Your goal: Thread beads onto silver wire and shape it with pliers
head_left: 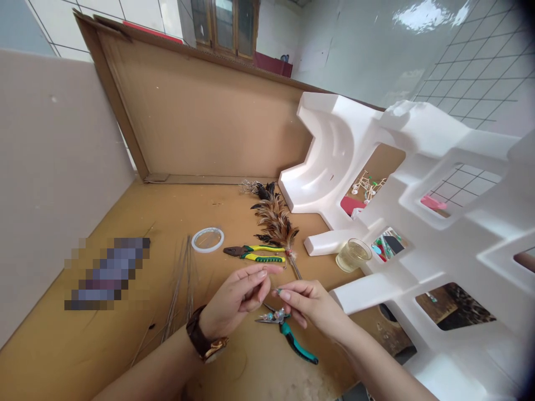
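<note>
My left hand [238, 301], with a brown watch at the wrist, is held above the cardboard-covered table [125, 345] with its fingers pinched together on something too thin to name. My right hand [307, 301] faces it a few centimetres away, fingertips pinched on a tiny bead-like piece. Just below both hands lie teal-handled pliers [292, 337] with small beads by the jaws. Beyond the hands lie yellow-green pliers [257, 253] and a bundle of brown feathers [276, 220] with its stem pointing toward my hands.
A clear tape roll [208, 239] and several thin sticks [179, 289] lie to the left. A glass cup [353, 254] stands by big white foam blocks [422, 184] filling the right side. A cardboard sheet [200, 111] leans at the back. A blurred-out item [108, 273] lies far left.
</note>
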